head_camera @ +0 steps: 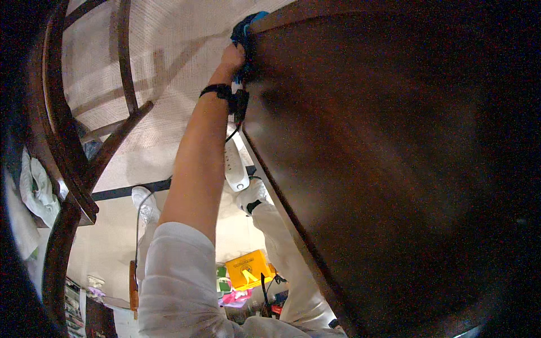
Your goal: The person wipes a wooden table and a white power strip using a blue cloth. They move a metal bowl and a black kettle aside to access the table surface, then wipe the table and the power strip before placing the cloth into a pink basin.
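My left hand (233,58) reaches far forward at the end of an outstretched bare arm. In it is a bunched dark blue cloth (243,31), pressed against the edge of a large dark wooden tabletop (338,139) at its far left corner. Most of my fingers are hidden by the cloth and the wood. A black strap (216,90) with a small dark device (241,103) and a cable circles my wrist. My right hand is out of view.
A dark wooden chair (127,67) stands at left, with a white cloth (38,186) beside its frame. Under my forearm shows a white elongated device (236,167), seemingly a power strip. Behind my feet are a yellow bag (249,268) and a pink item (236,297).
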The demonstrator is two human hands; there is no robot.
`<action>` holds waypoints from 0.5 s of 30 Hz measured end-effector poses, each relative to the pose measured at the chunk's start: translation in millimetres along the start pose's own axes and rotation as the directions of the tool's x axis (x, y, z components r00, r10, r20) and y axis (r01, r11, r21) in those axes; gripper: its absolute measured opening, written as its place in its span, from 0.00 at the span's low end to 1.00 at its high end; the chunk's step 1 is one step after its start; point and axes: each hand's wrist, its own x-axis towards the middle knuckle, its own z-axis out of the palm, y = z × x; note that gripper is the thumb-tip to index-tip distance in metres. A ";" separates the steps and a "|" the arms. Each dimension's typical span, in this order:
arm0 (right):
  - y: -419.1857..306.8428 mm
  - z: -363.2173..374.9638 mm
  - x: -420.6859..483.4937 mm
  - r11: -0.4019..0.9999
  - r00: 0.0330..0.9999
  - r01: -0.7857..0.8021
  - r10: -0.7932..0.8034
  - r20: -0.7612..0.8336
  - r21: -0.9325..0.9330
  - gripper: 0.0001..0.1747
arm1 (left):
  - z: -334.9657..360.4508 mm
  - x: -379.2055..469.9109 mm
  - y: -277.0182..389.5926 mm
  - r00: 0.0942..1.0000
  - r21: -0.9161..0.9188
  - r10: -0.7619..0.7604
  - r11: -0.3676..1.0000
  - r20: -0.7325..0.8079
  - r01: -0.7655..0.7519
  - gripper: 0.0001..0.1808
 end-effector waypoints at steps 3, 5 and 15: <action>-2.7 -3.9 -3.5 1.000 1.000 -0.012 0.012 0.006 0.000 0.21 | 38.2 -84.3 -7.6 0.998 -0.432 0.019 0.901 -0.065 -0.045 0.25; -5.3 -6.2 -0.7 1.000 1.000 -0.011 0.011 0.004 0.002 0.21 | 44.0 -108.3 5.5 0.959 -0.380 0.022 0.915 -0.284 -0.133 0.23; -13.3 -5.1 9.0 1.000 1.000 -0.016 0.016 0.021 -0.008 0.20 | -17.6 -59.0 36.6 0.961 -0.521 -0.074 0.850 -0.267 -0.080 0.23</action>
